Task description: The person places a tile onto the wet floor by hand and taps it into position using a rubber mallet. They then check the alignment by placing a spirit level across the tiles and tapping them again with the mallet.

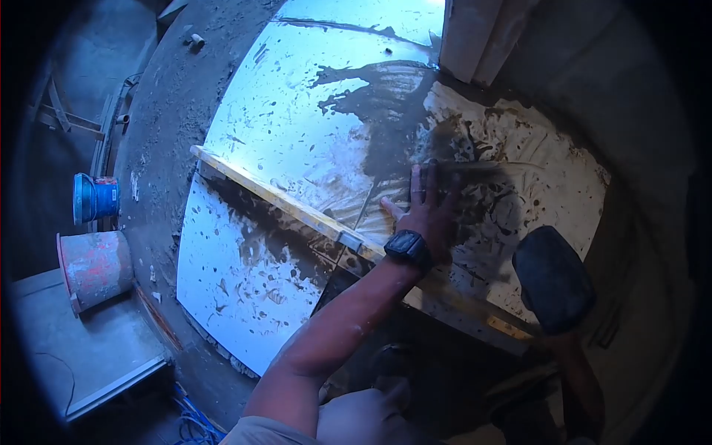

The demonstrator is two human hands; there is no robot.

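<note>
My left hand (429, 215), with a black watch on the wrist, lies spread on the mud-smeared tiles near the middle. At the lower right my right hand (560, 345) is closed round the handle of a black rubber mallet (555, 280), whose head is raised over the tile's edge. A long yellow level (274, 196) lies diagonally across the tiles and passes under my left wrist. Large pale tiles (297, 96) with grey splashes reach to the top. Another pale tile (237, 274) lies below the level, on the left.
A blue bucket (96, 199) and a pinkish, cement-stained bucket (96, 268) are at the left. Rough grey mortar (163, 111) borders the tiles. A door frame or post (475, 37) stands at the top right, beside a dark wall. Blue cable (194, 423) lies at the bottom left.
</note>
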